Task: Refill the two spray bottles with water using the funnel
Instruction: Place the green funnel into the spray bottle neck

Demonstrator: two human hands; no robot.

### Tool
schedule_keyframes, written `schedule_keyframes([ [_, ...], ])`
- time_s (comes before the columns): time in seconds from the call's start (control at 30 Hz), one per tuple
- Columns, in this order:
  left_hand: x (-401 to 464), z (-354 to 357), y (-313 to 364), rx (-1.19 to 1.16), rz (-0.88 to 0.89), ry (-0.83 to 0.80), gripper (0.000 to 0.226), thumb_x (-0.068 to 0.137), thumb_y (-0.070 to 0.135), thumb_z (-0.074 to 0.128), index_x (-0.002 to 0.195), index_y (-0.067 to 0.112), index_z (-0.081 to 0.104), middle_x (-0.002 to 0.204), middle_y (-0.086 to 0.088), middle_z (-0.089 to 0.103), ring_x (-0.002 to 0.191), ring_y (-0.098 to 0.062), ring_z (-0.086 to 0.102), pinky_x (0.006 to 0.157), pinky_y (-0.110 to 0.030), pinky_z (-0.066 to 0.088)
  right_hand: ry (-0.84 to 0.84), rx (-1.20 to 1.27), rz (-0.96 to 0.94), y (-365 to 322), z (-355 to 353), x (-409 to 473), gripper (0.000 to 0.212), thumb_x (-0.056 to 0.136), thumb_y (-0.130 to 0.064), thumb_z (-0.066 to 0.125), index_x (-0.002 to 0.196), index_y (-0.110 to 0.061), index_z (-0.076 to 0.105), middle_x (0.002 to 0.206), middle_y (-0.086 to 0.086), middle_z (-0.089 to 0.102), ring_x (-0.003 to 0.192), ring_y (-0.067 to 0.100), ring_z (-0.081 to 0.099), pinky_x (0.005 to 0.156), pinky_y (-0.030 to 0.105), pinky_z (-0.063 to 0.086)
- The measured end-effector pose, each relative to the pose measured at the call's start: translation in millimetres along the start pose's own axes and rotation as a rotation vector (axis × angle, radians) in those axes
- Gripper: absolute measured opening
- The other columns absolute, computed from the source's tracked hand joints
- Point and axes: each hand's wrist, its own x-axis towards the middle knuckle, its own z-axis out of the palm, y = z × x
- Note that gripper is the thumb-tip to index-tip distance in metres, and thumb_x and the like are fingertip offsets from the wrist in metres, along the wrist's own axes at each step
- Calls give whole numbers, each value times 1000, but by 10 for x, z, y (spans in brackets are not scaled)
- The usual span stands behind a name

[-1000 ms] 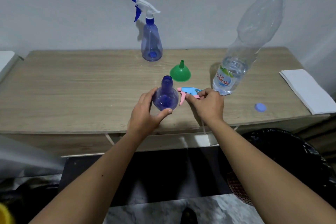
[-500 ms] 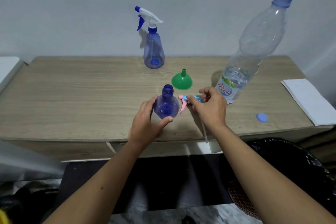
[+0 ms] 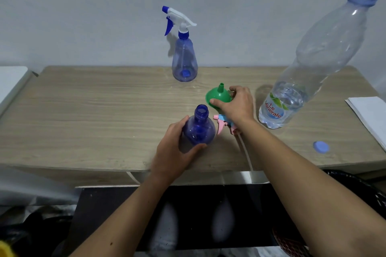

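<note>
Here, on a wooden worktop (image 3: 83,115), the left hand (image 3: 173,150) wraps its fingers around a small open blue spray bottle (image 3: 199,127), steadying it upright near the front edge. At its one o'clock, the right hand (image 3: 238,104) has its fingers closed on the green funnel (image 3: 218,96), which sits spout-up. The removed pink-and-blue spray head (image 3: 222,124) lies just beside the bottle at three o'clock. A second spray bottle (image 3: 184,62), still capped, stands at twelve o'clock by the wall. The uncapped water bottle (image 3: 309,73) stands at two o'clock, its cap (image 3: 321,147) lying loose. The forearm might well knock the tall water bottle over, spilling it.
</note>
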Motion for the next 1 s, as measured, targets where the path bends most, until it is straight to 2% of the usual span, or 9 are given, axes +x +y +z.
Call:
schedule_keyframes([
  [0.27, 1, -1, 26, 13, -9, -1, 87, 81, 42, 93, 154, 18, 54, 143, 6, 63, 128, -5, 60, 108, -20, 49, -20, 23, -10, -28, -25, 20, 79, 69, -55, 92, 136, -22, 65, 130, 3, 53, 120, 25, 60, 103, 41, 54],
  [0.37, 0, -3, 29, 11, -14, -1, 87, 81, 44, 93, 155, 18, 53, 143, 5, 63, 128, -6, 61, 108, -22, 50, -13, 68, -54, -71, -135, -41, 76, 68, -52, 93, 135, -31, 62, 130, 4, 62, 117, 24, 63, 100, 46, 57],
  [0.43, -4, -5, 38, 8, -17, -2, 88, 81, 47, 92, 155, 18, 53, 143, 5, 63, 128, -5, 60, 108, -26, 51, -8, 141, -78, -105, -231, -92, 74, 67, -42, 96, 133, -33, 62, 127, 1, 66, 114, 23, 65, 98, 48, 59],
  [0.57, -8, -17, 67, 10, -22, -9, 94, 81, 59, 88, 157, 18, 51, 144, 5, 62, 130, -6, 60, 110, -30, 52, -15, 229, -125, -192, -422, -202, 83, 62, -26, 101, 135, -30, 62, 124, -4, 64, 112, 19, 64, 99, 43, 57],
  [0.7, -4, -8, 68, 63, -10, -15, 97, 79, 54, 91, 158, 15, 49, 144, 2, 62, 128, -4, 58, 110, -25, 51, -62, 297, -167, -262, -575, -294, 100, 60, -24, 102, 148, -23, 54, 123, -2, 62, 106, 15, 65, 95, 31, 58],
  [0.8, -4, 5, 52, 68, -11, -8, 97, 78, 49, 94, 157, 14, 50, 143, 1, 63, 129, -8, 60, 111, -32, 52, -99, 365, -186, -274, -652, -371, 96, 57, -23, 103, 143, -22, 59, 122, -3, 67, 109, 13, 67, 96, 31, 60],
  [0.87, -6, 8, 54, 59, -19, -6, 97, 78, 46, 95, 157, 14, 50, 143, 1, 62, 130, -9, 60, 112, -35, 53, -127, 439, -182, -265, -687, -421, 93, 57, -19, 103, 140, -22, 61, 120, 0, 70, 107, 14, 71, 92, 30, 62],
  [0.93, -8, 7, 64, 54, -27, -5, 96, 77, 44, 96, 157, 15, 51, 143, 2, 62, 130, -10, 61, 112, -37, 53, -153, 489, -192, -281, -728, -481, 90, 59, -12, 101, 140, -19, 61, 119, 4, 71, 105, 13, 74, 87, 24, 62],
  [1.0, -12, 5, 72, 46, -41, -7, 96, 77, 44, 96, 157, 17, 51, 143, 3, 62, 130, -9, 61, 113, -38, 53, -182, 513, -214, -297, -761, -528, 88, 65, -7, 98, 142, -16, 59, 123, 4, 72, 109, 12, 74, 90, 22, 60],
])
